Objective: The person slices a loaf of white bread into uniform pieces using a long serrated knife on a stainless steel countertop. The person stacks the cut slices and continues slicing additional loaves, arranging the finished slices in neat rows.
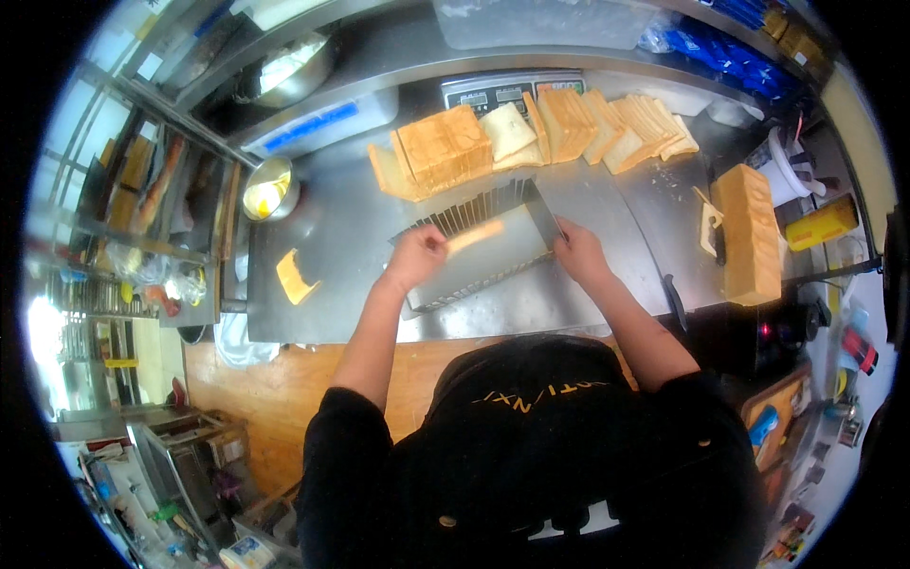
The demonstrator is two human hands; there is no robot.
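Note:
A metal bread-slicing rack (pixel 545 213) with slotted sides sits at the middle of the steel table. My left hand (pixel 420 256) is closed at its left end, pinching a thin brown-crusted piece of bread (pixel 477 236) over the rack; the piece is smeared by motion. My right hand (pixel 580 252) is closed on the rack's right end plate. Behind the rack lie a partly cut bread loaf (pixel 444 147) and several bread slices (pixel 569 126) leaning in a row. A curved piece of crust (pixel 296 277) rests on the table to the left.
A whole loaf (pixel 747 232) stands at the table's right, with a bread offcut (pixel 708 223) beside it. A knife (pixel 674 302) lies near the right front edge. At the left edge is a metal bowl (pixel 271 190); a scale (pixel 488 93) sits at the back under a shelf.

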